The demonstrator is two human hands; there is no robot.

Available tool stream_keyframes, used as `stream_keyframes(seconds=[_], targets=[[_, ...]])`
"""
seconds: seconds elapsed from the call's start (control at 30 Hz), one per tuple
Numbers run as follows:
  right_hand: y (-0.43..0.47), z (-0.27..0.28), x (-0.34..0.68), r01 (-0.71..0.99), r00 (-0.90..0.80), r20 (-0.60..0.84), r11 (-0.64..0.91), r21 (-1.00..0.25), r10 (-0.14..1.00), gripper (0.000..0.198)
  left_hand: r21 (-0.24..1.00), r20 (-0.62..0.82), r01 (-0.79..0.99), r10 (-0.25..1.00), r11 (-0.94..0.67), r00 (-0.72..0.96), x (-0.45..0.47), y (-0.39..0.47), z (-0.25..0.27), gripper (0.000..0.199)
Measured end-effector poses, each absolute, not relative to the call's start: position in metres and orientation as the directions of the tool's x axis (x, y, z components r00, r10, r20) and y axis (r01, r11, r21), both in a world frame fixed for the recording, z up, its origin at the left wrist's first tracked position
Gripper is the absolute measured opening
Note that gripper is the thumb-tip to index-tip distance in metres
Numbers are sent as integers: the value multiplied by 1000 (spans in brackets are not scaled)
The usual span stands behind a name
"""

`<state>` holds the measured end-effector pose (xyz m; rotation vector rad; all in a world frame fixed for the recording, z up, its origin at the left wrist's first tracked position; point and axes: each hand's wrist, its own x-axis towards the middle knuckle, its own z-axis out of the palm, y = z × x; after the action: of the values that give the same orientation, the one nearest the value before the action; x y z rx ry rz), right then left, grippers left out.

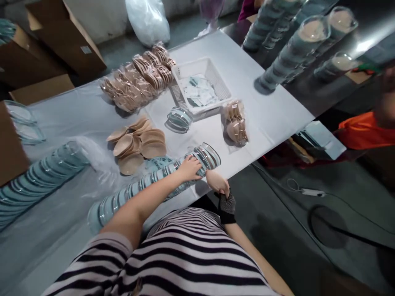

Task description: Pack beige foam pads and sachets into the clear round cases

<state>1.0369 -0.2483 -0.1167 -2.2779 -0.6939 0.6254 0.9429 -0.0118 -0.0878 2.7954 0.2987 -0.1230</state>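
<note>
My left hand [189,167] is curled over the near end of a long row of nested clear plastic containers [123,197] with teal printing, lying on its side along the table's front edge. In my right hand [226,195], which wears a dark fingerless glove, is a beige oval cup-shaped pad [216,181], pinched at its lower edge beside the row's open end. Behind the row lies a loose pile of beige pads [152,144]. A short stack of clear containers [179,119] rests on its side beyond, and a bagged bundle of pads [236,123] is to the right.
A white plastic basket [228,92] holds printed packets. Many bagged pads [138,82] lie beside it. Tall container stacks [293,53] stand at the back right. Another row [40,181] lies left, near cardboard boxes [61,37]. A person in an orange garment [364,131] is at right.
</note>
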Motion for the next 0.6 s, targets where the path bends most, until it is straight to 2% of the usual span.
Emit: stream_keyframes(seconds=[0.07, 0.13, 0.23, 0.4, 0.5, 0.6], targets=[[-237, -126, 1029, 209, 795, -266, -657, -724, 546, 70, 303, -149, 196, 157, -933, 976, 943, -13, -88, 37], [-222, -131, 1024, 200, 781, -288, -659, -725, 554, 66, 322, -167, 144, 94, -936, 981, 944, -12, -89, 32], [-203, -132, 1026, 341, 727, -253, -655, -674, 639, 57, 369, -175, 90, 26, -925, 984, 944, -10, -89, 28], [-190, -119, 1040, 590, 556, -196, -549, -592, 808, 54, 431, -155, 100, 35, -897, 987, 943, -9, -92, 26], [-180, -113, 1043, 640, 555, -263, -608, -470, 789, 48, 456, -137, 101, 42, -884, 990, 942, -10, -95, 28], [-175, -111, 1046, 618, 585, -282, -643, -452, 760, 45, 491, -116, 103, 52, -865, 992, 940, -11, -95, 29]])
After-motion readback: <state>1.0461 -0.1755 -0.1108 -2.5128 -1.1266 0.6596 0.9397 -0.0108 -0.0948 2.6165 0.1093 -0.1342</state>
